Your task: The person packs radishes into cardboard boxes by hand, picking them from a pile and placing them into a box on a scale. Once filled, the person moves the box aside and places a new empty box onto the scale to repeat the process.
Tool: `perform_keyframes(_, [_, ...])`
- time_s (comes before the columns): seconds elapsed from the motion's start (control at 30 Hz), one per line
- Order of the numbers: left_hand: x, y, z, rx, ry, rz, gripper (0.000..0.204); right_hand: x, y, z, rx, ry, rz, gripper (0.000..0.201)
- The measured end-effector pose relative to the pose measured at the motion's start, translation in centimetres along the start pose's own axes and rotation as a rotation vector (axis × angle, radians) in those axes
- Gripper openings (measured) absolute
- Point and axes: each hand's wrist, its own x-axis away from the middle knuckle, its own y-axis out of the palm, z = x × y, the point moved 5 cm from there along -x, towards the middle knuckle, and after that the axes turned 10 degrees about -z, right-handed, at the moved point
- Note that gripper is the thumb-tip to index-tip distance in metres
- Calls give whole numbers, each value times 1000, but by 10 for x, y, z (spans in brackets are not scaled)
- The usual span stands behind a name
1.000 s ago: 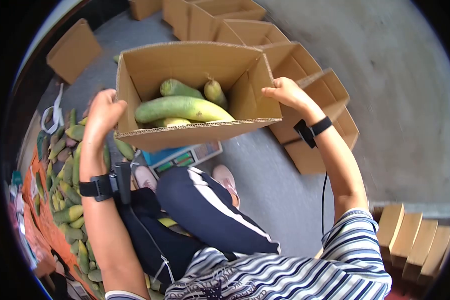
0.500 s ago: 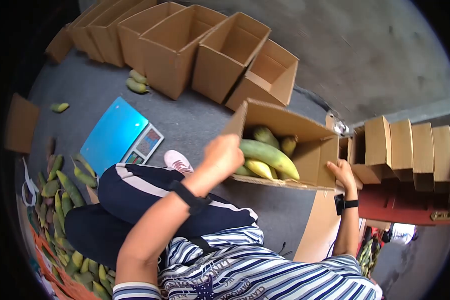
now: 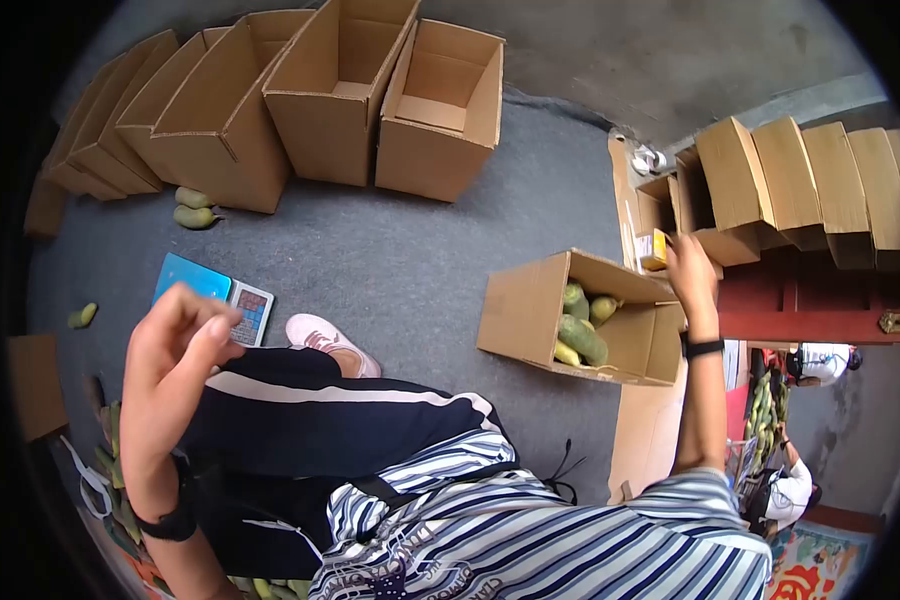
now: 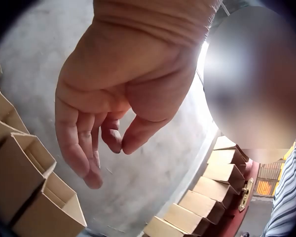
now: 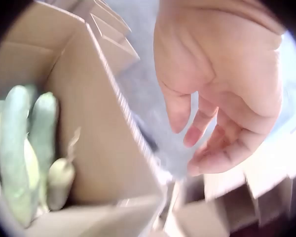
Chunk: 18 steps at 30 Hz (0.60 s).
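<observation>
An open cardboard box (image 3: 520,312) with several green and yellowish long vegetables (image 3: 582,340) stands on the floor, right of the seated person's legs. Just beyond its right rim is the right hand (image 3: 692,275), touching nothing; in the right wrist view that hand (image 5: 222,89) hangs beside the box wall (image 5: 103,133), fingers loosely bent and empty. On the far left the left hand (image 3: 175,350) is raised near the blue scale (image 3: 195,277). The left wrist view shows the left hand (image 4: 123,94) with loosely bent fingers and nothing in them.
A row of open boxes (image 3: 435,150) lines the back left. More boxes (image 3: 735,175) stand at the right beside a red door (image 3: 800,310). Loose vegetables (image 3: 195,208) lie on the floor, and a small yellow box (image 3: 655,250) sits near the right hand. Two people appear beyond the doorway.
The filled box, held by both hands before, is on the floor at the right. Both hands have let go, and the left hand has moved away to the left. The head view has turned right.
</observation>
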Motion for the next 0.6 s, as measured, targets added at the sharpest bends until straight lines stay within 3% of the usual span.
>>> perform_keyframes(0.03, [8, -10, -9, 3, -17, 5, 19, -19, -14, -55, -120, -171, -65, 31])
perform_keyframes(0.13, [21, -30, -31, 52, -32, 53, 18, -45, 8, -204, 114, -487, -459, 39])
perform_keyframes(0.17, [26, -36, -41, 93, -30, 76, 17, -47, 40, -240, 320, -551, -704, 44])
perform_keyframes(0.23, [36, -49, -58, 139, -59, 119, 17, -34, 100, -286, 654, -688, -945, 41])
perform_keyframes(0.3, [48, -58, -63, 177, -10, 187, 17, -17, 139, -303, 867, -752, -1085, 44])
perform_keyframes(0.43, [64, -72, -56, 208, 12, 247, 17, 7, 193, -307, 1160, -546, -1255, 57])
perform_keyframes(0.57, [61, -70, -57, 183, -27, 242, 15, 26, 237, -279, 1300, -460, -1307, 73])
perform_keyframes(0.6, [60, -69, -58, 182, -28, 247, 15, 31, 236, -272, 1473, -424, -1216, 78])
